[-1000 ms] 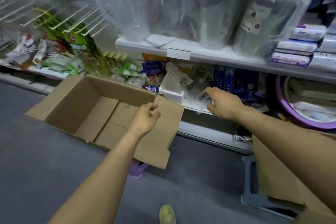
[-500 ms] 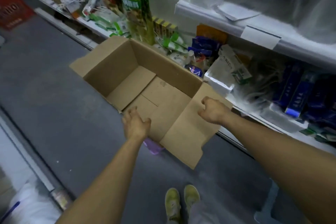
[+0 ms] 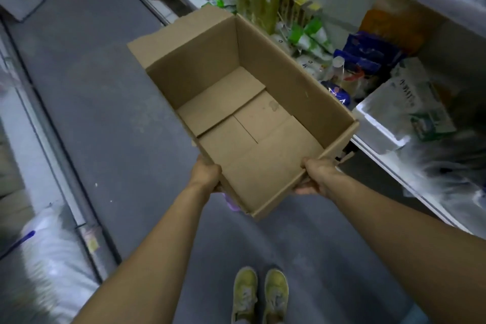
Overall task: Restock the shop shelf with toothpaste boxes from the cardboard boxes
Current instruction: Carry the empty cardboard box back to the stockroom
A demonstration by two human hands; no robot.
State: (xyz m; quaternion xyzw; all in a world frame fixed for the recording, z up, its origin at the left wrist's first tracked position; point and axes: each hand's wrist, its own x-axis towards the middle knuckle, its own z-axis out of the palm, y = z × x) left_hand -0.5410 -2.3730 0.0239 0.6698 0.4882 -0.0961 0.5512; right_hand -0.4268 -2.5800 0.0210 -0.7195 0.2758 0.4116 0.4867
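- While you stand over it, both hands hold the cardboard box (image 3: 263,134) by its near end: left hand (image 3: 206,176) curled round the near-left corner, right hand (image 3: 314,177) round the near-right, fingertips hidden underneath.
- The box is empty. Its long axis runs away from you, roughly along the shelf (image 3: 431,200) on its right, and both hands are equally near.
- Half a second ago neither hand gripped; both were just reaching in.

Matt brown cardboard box (image 3: 276,81); glossy plastic packs (image 3: 307,37).
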